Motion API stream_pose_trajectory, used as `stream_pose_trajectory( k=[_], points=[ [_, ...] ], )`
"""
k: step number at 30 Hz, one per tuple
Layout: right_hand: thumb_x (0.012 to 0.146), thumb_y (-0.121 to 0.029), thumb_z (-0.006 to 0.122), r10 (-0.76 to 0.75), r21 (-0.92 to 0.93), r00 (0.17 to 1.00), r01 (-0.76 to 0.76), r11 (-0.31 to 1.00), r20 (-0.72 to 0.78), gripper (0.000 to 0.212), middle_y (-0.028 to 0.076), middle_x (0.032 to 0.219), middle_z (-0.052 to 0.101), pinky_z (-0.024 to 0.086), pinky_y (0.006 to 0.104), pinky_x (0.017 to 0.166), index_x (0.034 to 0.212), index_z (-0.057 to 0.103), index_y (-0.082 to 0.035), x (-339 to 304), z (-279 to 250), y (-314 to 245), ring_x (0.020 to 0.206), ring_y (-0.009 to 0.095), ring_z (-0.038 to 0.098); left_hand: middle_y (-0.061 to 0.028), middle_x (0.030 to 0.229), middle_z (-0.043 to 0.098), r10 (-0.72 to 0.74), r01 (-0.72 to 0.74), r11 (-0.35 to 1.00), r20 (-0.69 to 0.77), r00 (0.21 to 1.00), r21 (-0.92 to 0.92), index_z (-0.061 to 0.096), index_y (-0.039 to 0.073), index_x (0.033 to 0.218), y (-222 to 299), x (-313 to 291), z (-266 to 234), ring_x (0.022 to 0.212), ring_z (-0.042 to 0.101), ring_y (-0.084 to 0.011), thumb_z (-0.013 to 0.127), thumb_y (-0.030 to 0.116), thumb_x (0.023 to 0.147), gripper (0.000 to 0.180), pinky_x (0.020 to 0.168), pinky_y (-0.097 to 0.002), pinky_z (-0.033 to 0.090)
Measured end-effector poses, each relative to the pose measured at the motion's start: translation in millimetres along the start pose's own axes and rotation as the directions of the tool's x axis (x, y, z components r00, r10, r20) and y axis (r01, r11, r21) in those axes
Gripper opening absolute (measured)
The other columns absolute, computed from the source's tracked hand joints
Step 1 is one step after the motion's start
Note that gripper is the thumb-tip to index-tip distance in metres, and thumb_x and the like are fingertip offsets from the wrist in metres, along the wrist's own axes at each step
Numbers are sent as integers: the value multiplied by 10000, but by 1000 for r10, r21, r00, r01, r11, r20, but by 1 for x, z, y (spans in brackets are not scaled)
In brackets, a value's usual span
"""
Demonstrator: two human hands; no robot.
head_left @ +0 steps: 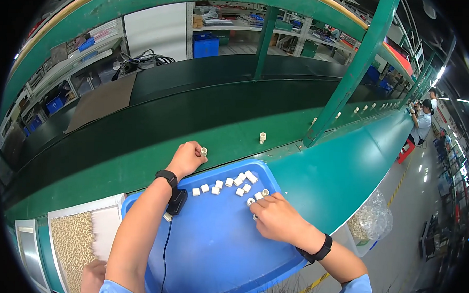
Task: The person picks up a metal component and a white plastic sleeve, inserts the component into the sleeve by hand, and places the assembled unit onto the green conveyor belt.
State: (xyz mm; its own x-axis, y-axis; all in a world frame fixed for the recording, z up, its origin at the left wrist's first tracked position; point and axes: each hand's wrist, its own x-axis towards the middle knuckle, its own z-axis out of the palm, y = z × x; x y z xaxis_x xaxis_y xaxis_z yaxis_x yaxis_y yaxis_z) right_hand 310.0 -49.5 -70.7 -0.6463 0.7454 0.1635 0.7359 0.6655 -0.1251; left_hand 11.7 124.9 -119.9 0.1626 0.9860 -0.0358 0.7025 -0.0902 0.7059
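My left hand (pixel 186 159) reaches past the far rim of a blue tray (pixel 205 249) onto the green belt. Its fingers pinch a small cream cylindrical fitting (pixel 204 151) with a round opening on top. Over the tray's right side, my right hand (pixel 279 218) has its fingers curled around a small white cylindrical piece (pixel 255 217), partly hidden by them. Other white pieces (pixel 250 202) touch or lie close to its fingertips. Several more short white cylinders (pixel 229 182) lie scattered along the tray's far part. One piece (pixel 167 216) shows beside my left forearm.
Another fitting (pixel 262 137) stands upright on the belt (pixel 234 141), with more farther right. A green post (pixel 350 73) rises beyond the tray. At left, a white-framed tray (pixel 73 239) holds many beige pieces, near another person's hand (pixel 93 277). A clear bag (pixel 371 216) sits at right.
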Motion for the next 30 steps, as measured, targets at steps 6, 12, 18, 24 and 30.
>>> stream_pose_trajectory(
  k=[6,12,18,24,30],
  points=[
    [812,-97,685,-49,104,992,37,994,116,140,118,881,700,513,445,866,946,649,-74,-11,-15,-32,879,313,710,-199,1213,646,154,-99,965,-218,964,244,665,-33,1231,-1,-36,-10,1004,713,-297,848,162,854,463,883,-407,584],
    [848,-149,697,-132,130,968,106,986,215,259,127,934,701,545,503,838,1100,669,-96,-19,-13,-72,893,349,729,-143,1104,657,292,-385,919,-513,807,-83,674,0,1184,111,-145,-25,935,682,-241,794,143,918,325,807,-379,570],
    [891,-150,695,-305,262,952,293,920,8,272,152,969,685,580,533,806,1162,696,-129,-32,-5,-78,845,371,725,-103,1002,695,456,-499,867,-402,794,-1,699,74,1060,152,-330,10,879,673,-317,728,125,955,119,729,-415,422],
    [918,-111,690,-162,67,940,149,987,300,176,174,1021,703,577,503,831,1077,711,-38,-30,-12,-102,880,408,713,-147,1034,717,-13,29,999,-495,869,26,710,11,1090,53,-450,3,975,683,-364,749,111,929,193,903,-449,519],
    [910,-137,728,-177,153,963,147,977,203,174,169,986,703,576,509,827,1058,722,-47,-33,-1,-107,862,409,711,-282,1335,612,-70,270,946,-700,710,180,636,-90,1260,22,-478,-5,1224,596,-461,787,196,915,472,1075,-512,482]
  ],
)
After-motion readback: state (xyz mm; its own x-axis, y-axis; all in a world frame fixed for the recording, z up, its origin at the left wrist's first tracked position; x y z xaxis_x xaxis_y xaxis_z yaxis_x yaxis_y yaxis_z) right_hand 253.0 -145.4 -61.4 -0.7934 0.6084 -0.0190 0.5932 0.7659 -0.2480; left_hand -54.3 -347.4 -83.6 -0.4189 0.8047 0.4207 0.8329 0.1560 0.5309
